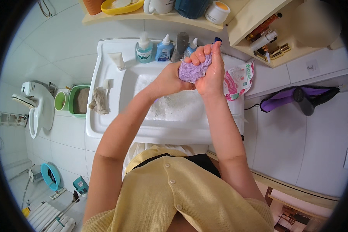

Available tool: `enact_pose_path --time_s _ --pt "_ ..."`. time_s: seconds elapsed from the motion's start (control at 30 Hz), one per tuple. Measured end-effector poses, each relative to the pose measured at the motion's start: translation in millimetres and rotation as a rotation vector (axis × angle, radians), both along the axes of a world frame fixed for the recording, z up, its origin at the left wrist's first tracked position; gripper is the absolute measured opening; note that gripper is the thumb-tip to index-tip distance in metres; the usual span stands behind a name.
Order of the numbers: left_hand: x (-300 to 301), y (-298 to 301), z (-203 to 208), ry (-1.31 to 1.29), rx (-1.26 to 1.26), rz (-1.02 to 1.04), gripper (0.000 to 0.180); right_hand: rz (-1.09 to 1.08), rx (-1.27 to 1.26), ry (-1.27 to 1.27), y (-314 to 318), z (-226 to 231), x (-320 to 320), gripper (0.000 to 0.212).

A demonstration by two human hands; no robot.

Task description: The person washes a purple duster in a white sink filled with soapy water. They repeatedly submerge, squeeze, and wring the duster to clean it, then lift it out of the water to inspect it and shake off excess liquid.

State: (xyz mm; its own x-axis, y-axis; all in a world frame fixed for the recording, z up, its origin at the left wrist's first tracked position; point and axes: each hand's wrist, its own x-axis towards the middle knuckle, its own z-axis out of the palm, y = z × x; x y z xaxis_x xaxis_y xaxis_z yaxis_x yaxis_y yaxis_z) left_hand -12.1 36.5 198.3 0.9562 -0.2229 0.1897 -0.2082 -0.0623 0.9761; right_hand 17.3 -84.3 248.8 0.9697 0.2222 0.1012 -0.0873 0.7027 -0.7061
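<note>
A wet purple cloth [195,70] is bunched into a ball between both my hands above a white sink [104,127] filled with foamy water [174,104]. My left hand [170,79] presses it from the left side. On the right, my right hand [210,71] wraps over it, fingers curled around its top. Both hands squeeze the cloth together, and most of it is hidden inside them.
Several bottles [164,49] stand along the sink's back edge, with a small tube [118,60] and a grey rag [99,101] on its left rim. A soap packet [239,79] lies at right. Wooden shelves [259,23] hang above; a toilet [36,106] and green bins [73,101] sit left.
</note>
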Motion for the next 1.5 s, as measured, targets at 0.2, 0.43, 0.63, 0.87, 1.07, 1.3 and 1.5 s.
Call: enact_pose_path --time_s 0.2,0.43,0.63,0.87,1.07,1.3,1.5 --pt "-7 9 26 0.462 -0.098 -0.307 0.012 0.084 -0.216 -0.063 4 19 -9 0.045" --pt "-20 1 39 0.341 -0.180 -0.213 0.026 0.185 -0.354 -0.112 5 42 -27 0.057" --pt "-36 -13 41 0.030 0.043 -0.019 0.024 0.238 -0.344 -0.194 4 53 -42 0.057" --pt "-45 -18 39 -0.101 0.094 0.115 0.014 0.156 -0.362 -0.247 11 53 -51 0.056" --pt "-39 -17 32 -0.058 0.090 0.169 0.012 0.105 -0.426 -0.279 17 52 -44 0.053" --pt "-33 -14 17 -0.077 0.151 0.229 0.017 0.144 -0.428 -0.245 23 36 -33 0.049" --pt "-15 2 6 0.004 0.074 0.148 0.019 0.163 -0.327 -0.162 33 19 -15 0.046"
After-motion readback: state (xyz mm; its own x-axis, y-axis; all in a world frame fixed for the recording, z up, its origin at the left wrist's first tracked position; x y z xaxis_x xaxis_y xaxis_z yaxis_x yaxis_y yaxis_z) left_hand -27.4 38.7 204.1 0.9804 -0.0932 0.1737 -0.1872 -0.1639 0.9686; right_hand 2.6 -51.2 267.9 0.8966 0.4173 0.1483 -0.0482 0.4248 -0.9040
